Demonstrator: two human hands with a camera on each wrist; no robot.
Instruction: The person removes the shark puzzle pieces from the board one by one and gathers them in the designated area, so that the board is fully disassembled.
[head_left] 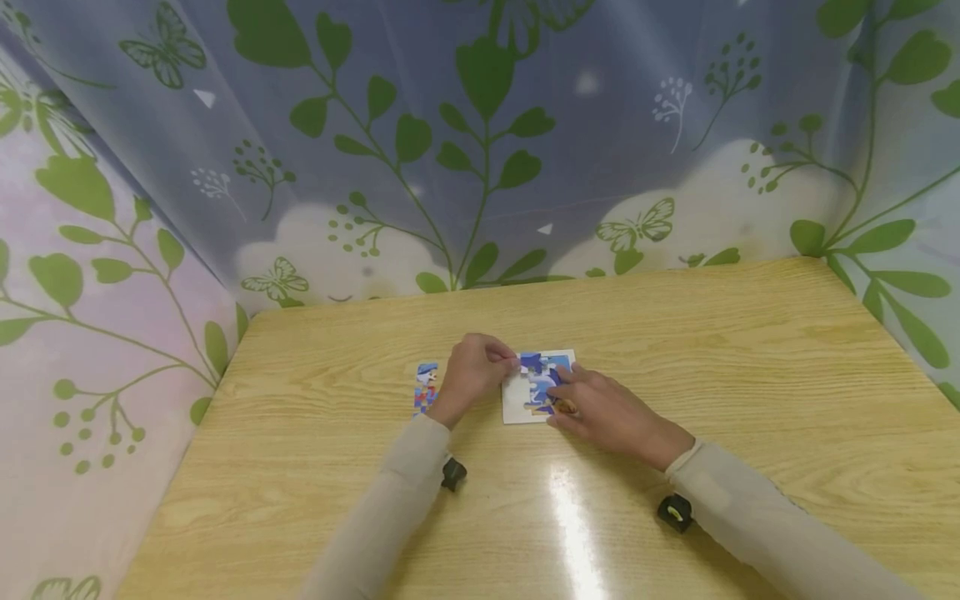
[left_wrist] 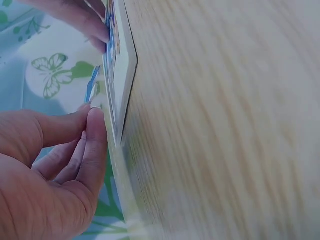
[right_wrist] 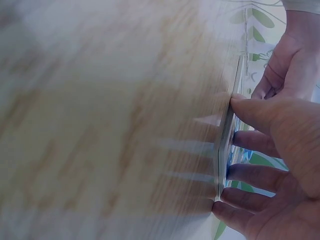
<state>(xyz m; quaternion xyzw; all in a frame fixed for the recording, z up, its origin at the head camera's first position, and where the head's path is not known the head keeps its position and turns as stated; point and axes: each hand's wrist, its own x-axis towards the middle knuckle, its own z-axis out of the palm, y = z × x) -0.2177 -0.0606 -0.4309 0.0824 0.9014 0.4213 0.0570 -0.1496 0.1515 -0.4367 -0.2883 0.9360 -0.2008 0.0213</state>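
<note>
A white-edged jigsaw puzzle board (head_left: pixel 514 408) lies on the table, partly filled with blue, purple and orange pieces; bare white shows along its left side. My left hand (head_left: pixel 472 371) is at the board's upper left. Its thumb and forefinger pinch a thin blue-and-white puzzle piece (left_wrist: pixel 92 84), seen edge-on in the left wrist view. My right hand (head_left: pixel 611 412) rests over the board's right side, covering part of the picture. In the right wrist view its thumb (right_wrist: pixel 250 110) touches the board's edge, and the other fingers, fairly straight, touch its face and corner.
Left of my left wrist lies a colourful picture strip (head_left: pixel 426 379) with a cartoon figure, partly hidden by that hand. The wooden table (head_left: pixel 300 500) reaches back to a leaf-and-butterfly patterned curtain (head_left: pixel 420 167). Dark wrist devices (head_left: pixel 675 512) hang under both sleeves.
</note>
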